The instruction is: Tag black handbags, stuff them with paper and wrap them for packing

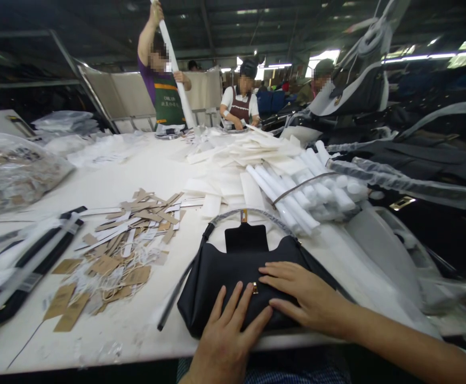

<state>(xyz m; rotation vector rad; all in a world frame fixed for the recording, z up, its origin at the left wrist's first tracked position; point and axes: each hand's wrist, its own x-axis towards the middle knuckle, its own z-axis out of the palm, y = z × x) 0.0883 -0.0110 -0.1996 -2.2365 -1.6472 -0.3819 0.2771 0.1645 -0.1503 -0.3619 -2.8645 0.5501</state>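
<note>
A black handbag lies flat at the near edge of the white table, its flap open upward and its plastic-wrapped handle arching behind it. My left hand rests flat on the bag's front, fingers stretched out. My right hand lies flat across the bag from the right, fingertips beside a small gold clasp. Neither hand grips anything.
Brown paper tags with strings are heaped to the left. Black straps in plastic lie at far left. White rolled tubes and flat white sheets pile up behind the bag. More bags crowd the right. Three people work at the far end.
</note>
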